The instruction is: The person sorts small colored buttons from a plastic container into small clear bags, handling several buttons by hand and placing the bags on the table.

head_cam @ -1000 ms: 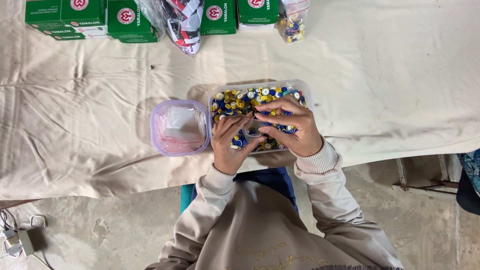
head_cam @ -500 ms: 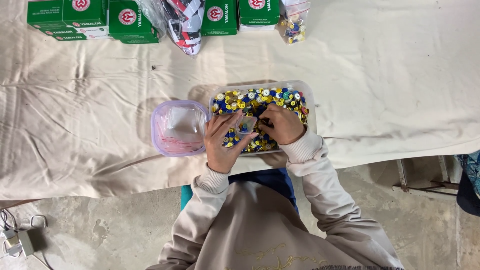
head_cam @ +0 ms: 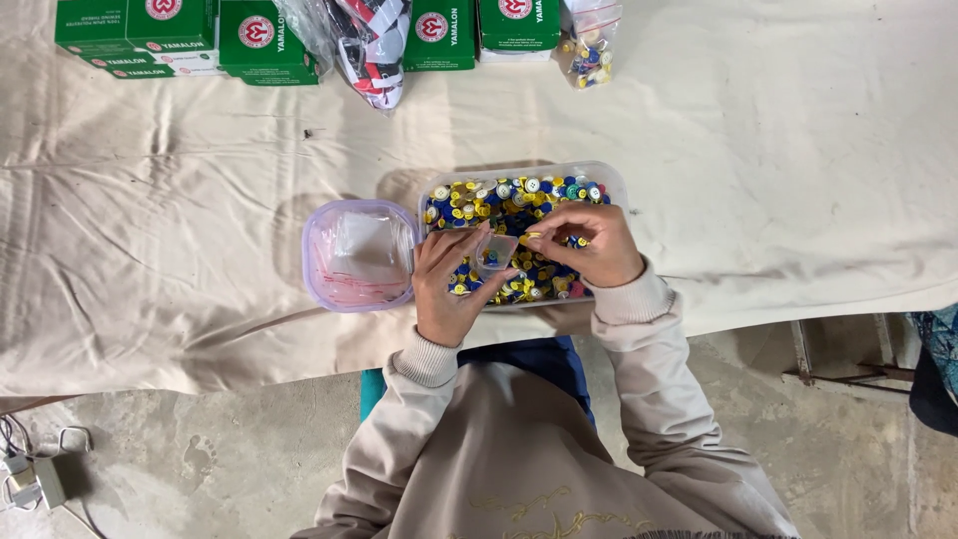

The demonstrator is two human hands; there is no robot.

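Head view shows a small clear bag (head_cam: 496, 251) over the button tub (head_cam: 611, 180), pinched by the left hand (head_cam: 449, 284); the right hand (head_cam: 589, 245), at 3 o'clock, curls, perhaps gripping a button. A purple-rimmed container (head_cam: 317, 225) lies at 9 o'clock.

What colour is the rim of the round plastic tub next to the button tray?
Pale purple, on the round clear plastic tub; the head view shows it.

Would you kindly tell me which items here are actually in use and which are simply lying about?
In use:
- left hand holding a small clear bag
- right hand over the tub of coloured buttons
- round tub of clear bags

Lying about:
- green boxes
- bag of striped items
- small bag of buttons
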